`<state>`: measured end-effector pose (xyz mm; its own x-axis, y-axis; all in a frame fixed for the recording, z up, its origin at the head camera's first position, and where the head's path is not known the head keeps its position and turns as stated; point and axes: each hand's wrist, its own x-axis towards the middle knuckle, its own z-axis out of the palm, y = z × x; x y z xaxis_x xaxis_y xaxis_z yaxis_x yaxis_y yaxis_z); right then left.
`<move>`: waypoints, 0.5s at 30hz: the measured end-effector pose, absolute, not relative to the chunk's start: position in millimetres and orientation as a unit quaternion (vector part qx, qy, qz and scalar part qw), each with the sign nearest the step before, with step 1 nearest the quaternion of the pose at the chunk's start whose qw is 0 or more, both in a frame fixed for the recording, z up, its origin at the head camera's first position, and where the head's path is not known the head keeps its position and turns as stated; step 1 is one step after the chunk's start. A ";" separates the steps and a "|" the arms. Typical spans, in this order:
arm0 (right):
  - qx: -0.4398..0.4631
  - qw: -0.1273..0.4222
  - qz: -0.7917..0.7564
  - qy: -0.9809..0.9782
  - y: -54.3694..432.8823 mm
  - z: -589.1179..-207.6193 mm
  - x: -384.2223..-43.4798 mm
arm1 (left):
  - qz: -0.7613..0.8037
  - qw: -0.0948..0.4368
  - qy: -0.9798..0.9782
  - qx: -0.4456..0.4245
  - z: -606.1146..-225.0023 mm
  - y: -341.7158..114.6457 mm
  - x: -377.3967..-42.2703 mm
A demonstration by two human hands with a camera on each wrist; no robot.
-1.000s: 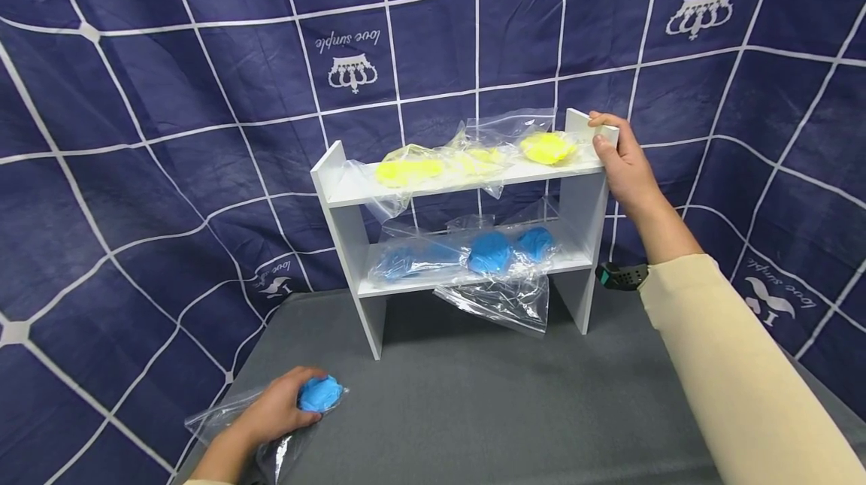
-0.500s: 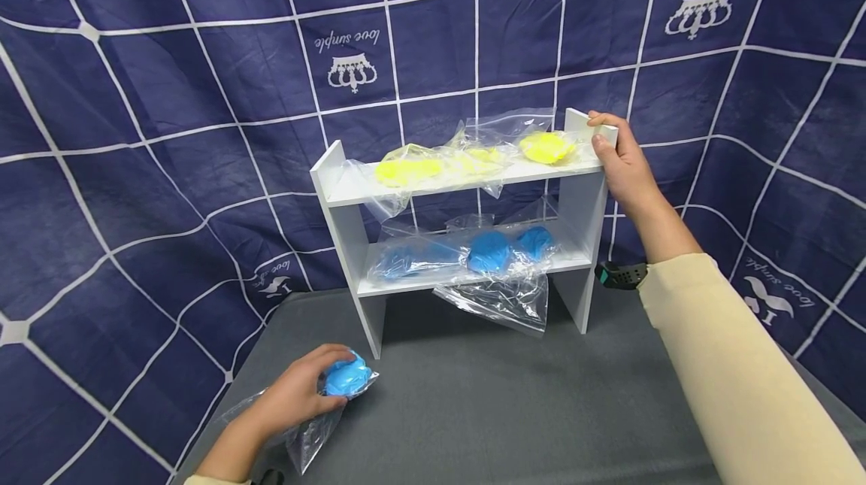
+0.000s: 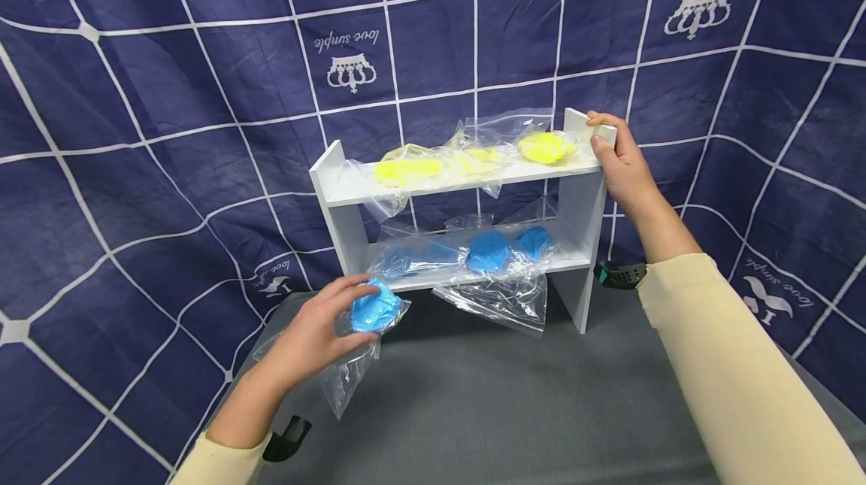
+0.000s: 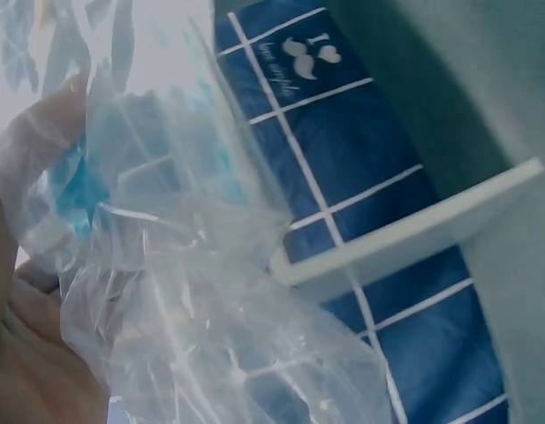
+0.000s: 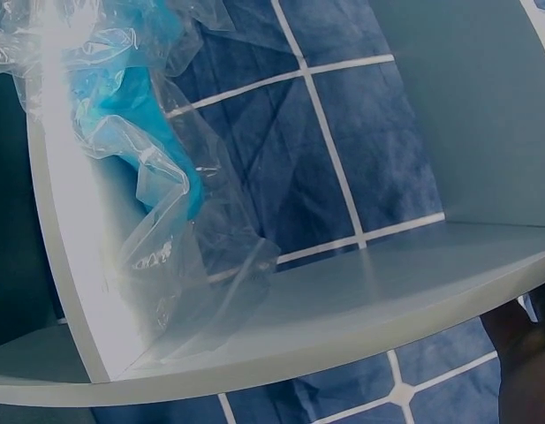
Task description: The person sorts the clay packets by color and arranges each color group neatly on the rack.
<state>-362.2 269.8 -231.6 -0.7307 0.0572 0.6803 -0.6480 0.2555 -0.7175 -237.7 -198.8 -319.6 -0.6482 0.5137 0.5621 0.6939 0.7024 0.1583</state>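
Note:
My left hand (image 3: pixel 307 338) grips a clear zip bag with a bright blue lump (image 3: pixel 374 308) in it, thumb and fingers around the lump. It is at the lower left of the white two-tier shelf (image 3: pixel 341 190), overlapping its left side panel in the head view. Loose plastic (image 4: pixel 228 309) trails below and fills much of the left wrist view. On the shelf's right side panel (image 3: pixel 580 301), my right hand (image 3: pixel 629 169) grips the upper end, thumb in front. Several bagged blue lumps (image 3: pixel 489 252) lie on the lower tier, and bagged yellow lumps (image 3: pixel 544 147) on the top tier.
An empty-looking part of a clear bag (image 3: pixel 504 303) hangs over the lower tier's front edge. Dark grey cloth (image 3: pixel 473 410) covers the table. A navy curtain with white grid lines (image 3: pixel 433 41) stands behind the shelf and along both sides.
My left hand has carried the bagged blue lump up and to the right, from the table at lower left to the shelf's left side. My right hand stays on the panel.

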 end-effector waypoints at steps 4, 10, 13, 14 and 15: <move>0.203 0.304 0.579 -0.729 269.6 -231.8 -362.4 | -0.191 0.258 -0.890 -0.325 -304.7 -185.8 -250.5; 0.202 0.304 0.577 -0.730 269.9 -231.6 -362.0 | -0.211 0.258 -0.894 -0.298 -290.0 -162.5 -273.8; 0.201 0.305 0.576 -0.731 269.9 -231.5 -362.4 | -0.210 0.265 -0.896 -0.289 -284.4 -150.8 -285.9; 0.200 0.304 0.577 -0.731 269.7 -231.6 -362.7 | -0.209 0.266 -0.897 -0.285 -282.8 -147.0 -289.7; 0.201 0.303 0.578 -0.730 269.6 -232.0 -363.3 | -0.208 0.265 -0.899 -0.279 -281.1 -143.6 -293.5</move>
<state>-363.3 269.6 -232.0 -0.7354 0.0570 0.6752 -0.6443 0.2499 -0.7228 -293.5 -143.6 -281.1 -0.7039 0.3908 0.5931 0.6115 0.7583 0.2261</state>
